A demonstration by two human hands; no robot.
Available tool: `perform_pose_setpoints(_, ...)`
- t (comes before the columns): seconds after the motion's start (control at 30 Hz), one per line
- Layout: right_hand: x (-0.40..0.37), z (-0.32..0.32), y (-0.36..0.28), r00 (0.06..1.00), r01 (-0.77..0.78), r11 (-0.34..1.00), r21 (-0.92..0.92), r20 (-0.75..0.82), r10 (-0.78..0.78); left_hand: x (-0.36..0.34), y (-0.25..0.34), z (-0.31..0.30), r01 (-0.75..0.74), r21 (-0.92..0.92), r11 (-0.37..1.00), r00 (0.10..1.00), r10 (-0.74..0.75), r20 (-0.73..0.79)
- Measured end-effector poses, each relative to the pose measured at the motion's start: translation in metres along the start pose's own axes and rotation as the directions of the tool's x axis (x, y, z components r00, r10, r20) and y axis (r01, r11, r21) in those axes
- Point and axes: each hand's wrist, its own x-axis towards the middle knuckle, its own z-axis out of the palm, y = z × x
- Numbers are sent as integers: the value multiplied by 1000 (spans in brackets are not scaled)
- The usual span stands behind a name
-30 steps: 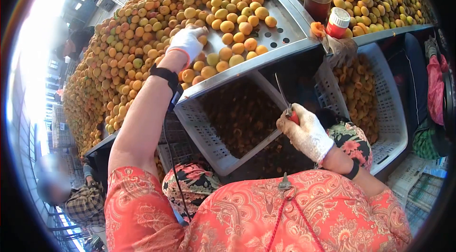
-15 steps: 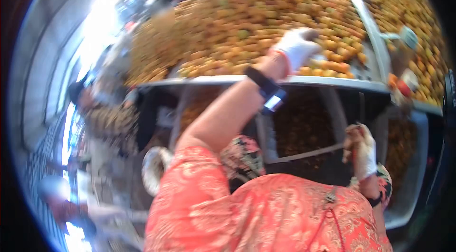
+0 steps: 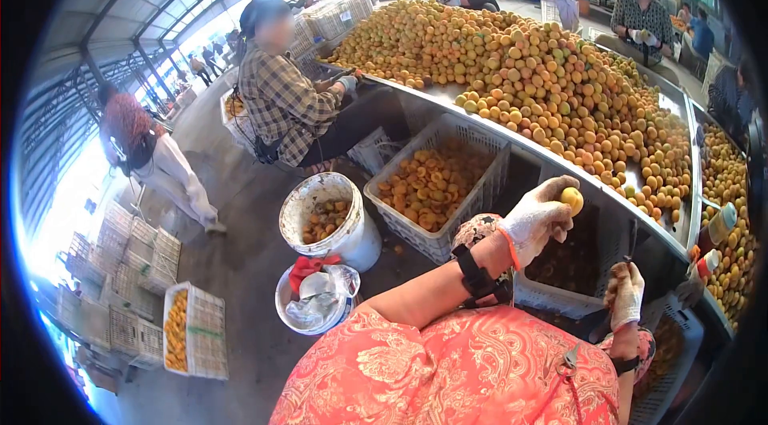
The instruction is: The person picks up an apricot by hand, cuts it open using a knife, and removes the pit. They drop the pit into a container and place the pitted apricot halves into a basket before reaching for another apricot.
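My left hand [image 3: 534, 223], in a white glove with an orange band at the wrist, grips a yellow-orange apricot [image 3: 571, 200] in its fingertips. It is raised above a crate [image 3: 552, 297] below the metal table edge. My right hand [image 3: 624, 294], also in a worn white glove, is closed around a thin, dark, upright tool [image 3: 633, 239]; its exact kind is too small to make out. In front of both hands a large heap of apricots [image 3: 528, 65] covers the metal-rimmed sorting table [image 3: 552, 154].
A crate of halved apricots [image 3: 428, 185] and a dirty white bucket [image 3: 360, 237] stand left of me. A smaller bucket [image 3: 288, 309] holds plastic bags. One person in a checked shirt [image 3: 280, 97] sits at the table's left; others sit across. Stacked crates [image 3: 120, 265] are far left.
My left hand has drawn back from the heap towards me, now with an apricot in its fingers. The view has swung left and sharpened. My right hand still holds the thin tool.
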Motion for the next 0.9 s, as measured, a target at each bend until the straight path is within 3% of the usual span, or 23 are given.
perform_pose_setpoints(0.1,-25,30,-24,984,133,987,-89,134,-120,-7,6,8,-52,-5,999,999,52,-2)
perform_pose_setpoints(0.23,-48,48,-51,949,236,969,-68,232,-214,-13,5,11,-46,14,999,999,46,-18)
perform_pose_setpoints(0.4,-67,67,-75,953,233,971,-51,213,-218,-14,1,6,-71,44,997,997,71,-14)
perform_pose_setpoints(0.6,-74,71,-84,911,362,926,-104,252,-327,-14,0,20,-84,35,996,996,83,18)
perform_pose_setpoints(0.8,-92,81,-113,918,318,942,-104,283,-279,-14,0,38,-78,49,996,993,73,91)
perform_pose_setpoints(0.83,-97,77,-113,933,265,962,-62,268,-240,-9,-4,42,-67,210,975,995,49,91)
perform_pose_setpoints(0.87,-98,73,-113,936,260,962,-79,267,-231,-11,-6,45,-46,213,976,997,34,63)
perform_pose_setpoints(0.9,-94,70,-107,927,298,953,-61,259,-273,-7,-13,42,-60,94,994,993,50,111)
